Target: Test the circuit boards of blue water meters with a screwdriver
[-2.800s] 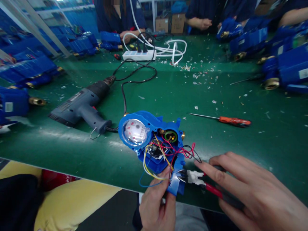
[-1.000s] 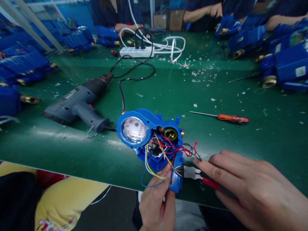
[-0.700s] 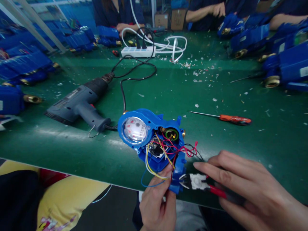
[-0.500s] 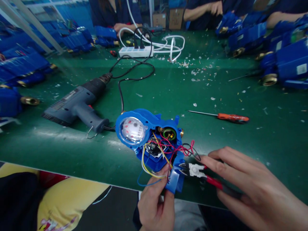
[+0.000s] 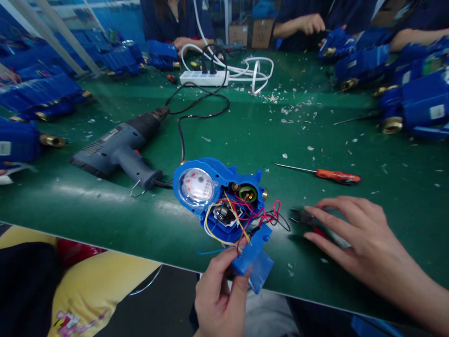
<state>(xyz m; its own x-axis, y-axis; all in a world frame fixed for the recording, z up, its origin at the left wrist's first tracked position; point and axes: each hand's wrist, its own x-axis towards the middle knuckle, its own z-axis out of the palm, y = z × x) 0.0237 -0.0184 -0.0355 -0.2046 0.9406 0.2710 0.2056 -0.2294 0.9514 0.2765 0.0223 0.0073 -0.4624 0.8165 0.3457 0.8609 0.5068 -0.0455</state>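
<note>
The left hand [image 5: 220, 295] pinched the blue cover [image 5: 251, 253] at the near side of the blue meter [image 5: 219, 185]. Right of the meter, the right hand [image 5: 365, 238] was around the cutters [image 5: 302, 216]; whether it gripped them, I could not tell.

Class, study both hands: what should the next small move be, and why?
Perhaps bring the right hand from the pliers to help steady the blue part: the left hand alone holds it, and red wires loop loosely near it.
</note>
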